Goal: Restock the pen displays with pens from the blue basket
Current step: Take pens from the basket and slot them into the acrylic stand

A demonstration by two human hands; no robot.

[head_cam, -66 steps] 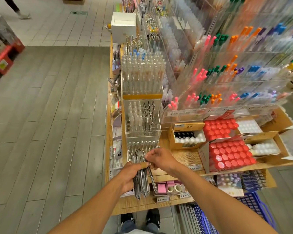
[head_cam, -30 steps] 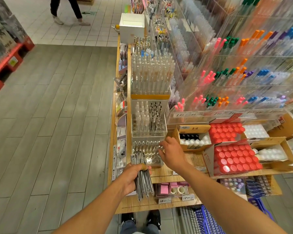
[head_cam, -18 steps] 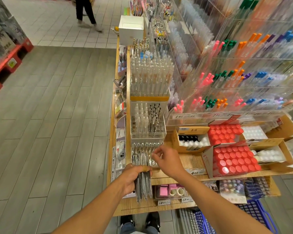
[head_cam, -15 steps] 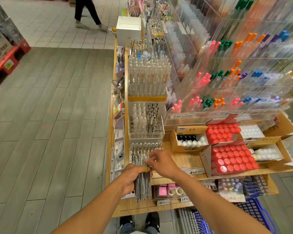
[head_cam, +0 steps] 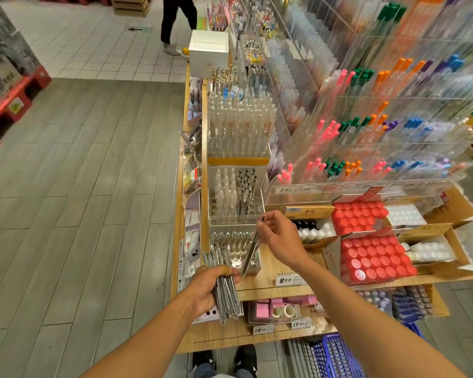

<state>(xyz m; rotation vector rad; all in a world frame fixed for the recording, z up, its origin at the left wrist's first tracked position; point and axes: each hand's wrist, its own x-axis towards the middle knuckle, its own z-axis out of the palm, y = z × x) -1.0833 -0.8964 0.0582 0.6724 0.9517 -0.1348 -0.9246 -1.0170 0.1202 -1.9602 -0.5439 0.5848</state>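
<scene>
Single head-worn view, steeply down and forward, close above the pen displays [head_cam: 236,203].

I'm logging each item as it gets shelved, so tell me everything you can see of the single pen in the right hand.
The single pen is slim, with a clear barrel and silvery-dark parts. The right hand pinches its upper end, and it slants down and left, its lower tip over the front edge of the lowest clear pen display. Whether the tip touches the display cannot be told. It is apart from the bundle of pens gripped in the left hand.
</scene>
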